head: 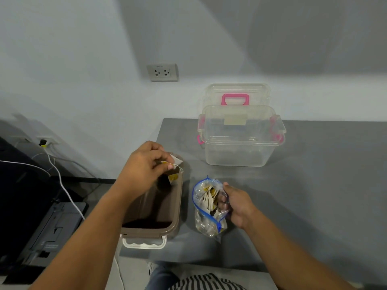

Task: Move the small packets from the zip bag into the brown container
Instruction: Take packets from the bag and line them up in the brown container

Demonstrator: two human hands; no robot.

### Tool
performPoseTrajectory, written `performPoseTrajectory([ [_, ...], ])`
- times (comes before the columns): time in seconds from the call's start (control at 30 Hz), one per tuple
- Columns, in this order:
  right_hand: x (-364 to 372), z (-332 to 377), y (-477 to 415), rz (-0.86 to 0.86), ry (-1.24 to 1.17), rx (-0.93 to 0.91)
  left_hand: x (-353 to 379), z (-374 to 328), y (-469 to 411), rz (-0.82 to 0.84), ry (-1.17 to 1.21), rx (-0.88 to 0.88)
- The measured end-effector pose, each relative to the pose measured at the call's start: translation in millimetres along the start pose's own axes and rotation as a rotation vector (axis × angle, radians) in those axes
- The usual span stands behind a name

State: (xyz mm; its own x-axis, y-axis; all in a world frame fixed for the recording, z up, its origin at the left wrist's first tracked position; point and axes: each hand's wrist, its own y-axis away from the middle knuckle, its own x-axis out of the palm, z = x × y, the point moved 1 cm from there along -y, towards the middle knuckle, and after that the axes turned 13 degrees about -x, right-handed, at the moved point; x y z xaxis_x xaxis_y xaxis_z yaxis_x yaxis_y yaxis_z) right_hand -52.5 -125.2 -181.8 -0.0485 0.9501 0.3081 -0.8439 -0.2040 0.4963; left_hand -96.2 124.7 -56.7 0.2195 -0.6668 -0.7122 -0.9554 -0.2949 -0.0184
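Left hand (144,164) pinches small white-and-yellow paper packets (175,160) over the brown rectangular plastic container (178,206).
Its fingers curl round the packets above the container's far end (a thin string dangles). Just right of the container, the right hand (238,204) grips the open mouth of the crinkled clear blue-zipped plastic bag (206,203), which holds more packets and stands on the grey counter (314,185).

Two bare hands: left hand (144,166), right hand (238,206). Left forearm (94,222) and right forearm (282,248) uncovered all way down to frame edge. Black-and-white striped fabric top (207,282) at bottom edge, narrow stripes, soft folds, only small part in view. Faded mid-blue denim trousers (162,276) just left of striped top, creased, partly cut off by frame.
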Motion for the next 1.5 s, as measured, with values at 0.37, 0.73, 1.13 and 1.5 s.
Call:
performPoseTrajectory([
  [0.37,0.5,-4.8,-10.6,0.027,-0.016,-0.001,2.9,34.6,2.8,0.026,-0.061,-0.246],
  [0.73,0.8,-6.0,-13.7,0.021,-0.008,0.008,28.6,41.5,-9.9,0.25,-0.31,-0.279],
  [1.13,2.0,-8.3,-8.5,-0.014,-0.009,0.002,60.2,59.5,-48.4,0.318,-0.447,-0.417],
  [1.5,4.6,-11.9,-6.9,-0.023,-0.014,-0.015,71.5,71.1,-48.6,0.196,-0.447,-0.34],
])
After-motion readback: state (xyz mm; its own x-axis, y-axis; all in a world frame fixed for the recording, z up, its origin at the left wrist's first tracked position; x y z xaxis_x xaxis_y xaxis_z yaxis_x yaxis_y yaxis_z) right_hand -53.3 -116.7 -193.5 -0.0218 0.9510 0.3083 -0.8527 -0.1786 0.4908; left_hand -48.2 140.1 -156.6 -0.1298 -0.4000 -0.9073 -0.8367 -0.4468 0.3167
